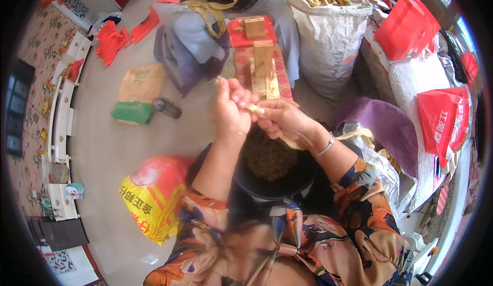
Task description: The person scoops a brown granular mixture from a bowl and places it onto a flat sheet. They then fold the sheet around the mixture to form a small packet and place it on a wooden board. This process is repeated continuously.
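A pale yellowish strip (289, 142) runs between the fingers of my right hand (287, 119), under my wrist with its bracelet and on to the right. Close beside it, my left hand (233, 108) is raised with curled fingers at the strip's end; a small pale tip shows by its thumb. The fingers of both hands meet in front of my lap. Below them sits a dark round basin (274, 193) with brown material in it. Just beyond, a wooden block (263, 58) stands on a board (271, 87) over a red patterned cloth (285, 74).
Another person (254, 6) sits opposite, holding a similar strip. A white woven sack (327, 43) of yellowish pieces stands at the upper right. A flask (166, 108) and a tan-green bag (140, 89) lie on the floor, left; a yellow-red bag (156, 197) is nearer. Purple cloth (381, 128) lies right.
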Available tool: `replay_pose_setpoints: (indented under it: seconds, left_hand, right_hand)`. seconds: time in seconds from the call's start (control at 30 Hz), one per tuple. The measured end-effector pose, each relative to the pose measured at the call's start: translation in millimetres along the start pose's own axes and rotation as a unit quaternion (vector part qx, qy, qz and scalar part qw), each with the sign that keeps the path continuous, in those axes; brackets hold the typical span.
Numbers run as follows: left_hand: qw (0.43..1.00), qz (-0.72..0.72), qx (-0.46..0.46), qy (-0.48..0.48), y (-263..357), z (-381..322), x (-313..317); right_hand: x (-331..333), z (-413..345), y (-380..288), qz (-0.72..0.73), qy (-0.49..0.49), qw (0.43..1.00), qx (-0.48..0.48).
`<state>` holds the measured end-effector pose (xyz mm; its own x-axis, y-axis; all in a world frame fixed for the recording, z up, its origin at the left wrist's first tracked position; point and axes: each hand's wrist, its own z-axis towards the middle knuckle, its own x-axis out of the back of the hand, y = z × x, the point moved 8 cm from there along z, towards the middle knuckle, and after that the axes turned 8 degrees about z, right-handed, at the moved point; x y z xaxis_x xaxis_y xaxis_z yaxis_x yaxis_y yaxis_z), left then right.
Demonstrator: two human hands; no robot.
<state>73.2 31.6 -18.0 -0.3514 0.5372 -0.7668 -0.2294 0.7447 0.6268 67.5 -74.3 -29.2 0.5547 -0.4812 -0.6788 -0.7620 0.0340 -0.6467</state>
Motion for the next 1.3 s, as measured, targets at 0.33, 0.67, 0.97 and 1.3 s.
replay_pose_setpoints:
  seconds: [0.33, 0.67, 0.97, 1.3]
  left_hand:
    - [0.648, 0.561, -0.514, -0.047, 57, -47, -42]
    - [0.896, 0.414, -0.064, -0.145, -23, -14, -16]
    - [0.615, 0.635, -0.442, -0.152, 9, -48, -60]
    - [0.88, 0.447, 0.019, -0.158, -25, -14, -7]
  right_hand:
    - [-15, -8, -14, 0.168, -0.14, 0.972, 0.083]
    - [12, -27, -52, -0.485, 0.228, 0.764, 0.359]
    - [32, -11, 5, 0.131, 0.034, 0.988, -0.075]
    - [31, -23, -47, -0.298, 0.123, 0.922, 0.214]
